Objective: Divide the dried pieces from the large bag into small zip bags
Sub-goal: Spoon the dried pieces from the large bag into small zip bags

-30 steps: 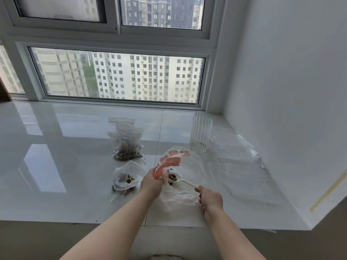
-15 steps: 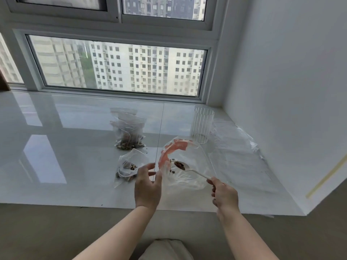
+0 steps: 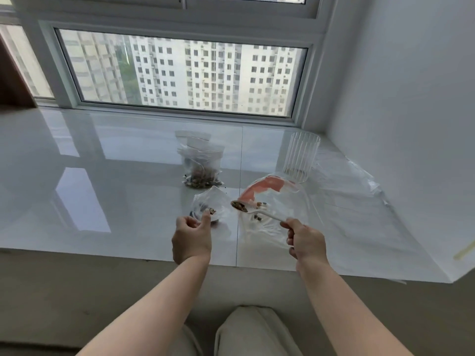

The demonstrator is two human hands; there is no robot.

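Since the frame half a second back, your left hand point(image 3: 191, 238) has let go of the large bag's rim and gone across to the small zip bag point(image 3: 212, 206), and your right hand point(image 3: 307, 241) has drawn the white spoon point(image 3: 257, 211) out of the large bag point(image 3: 280, 209) toward the left.

Your left hand now pinches the near edge of the small zip bag between thumb and fingers, holding it just above the table point(image 3: 102, 176). A few dried pieces sit in that bag, right beyond your thumb tip.

Your right hand grips the spoon's handle by its near end. The bowl, loaded with dried pieces point(image 3: 240, 206), points left and hangs in the gap between the two bags, close to the small bag's right edge but not inside it.

Behind the spoon, the large bag with its pink-orange rim lies on the table, just beyond your right hand, with a few pieces scattered inside.

Farther out, beyond the small bag, filled zip bags point(image 3: 201, 167) stand together. A ribbed clear cup point(image 3: 300, 158) stands behind the large bag, and a sheet of clear plastic point(image 3: 359, 201) lies to its right against the wall.
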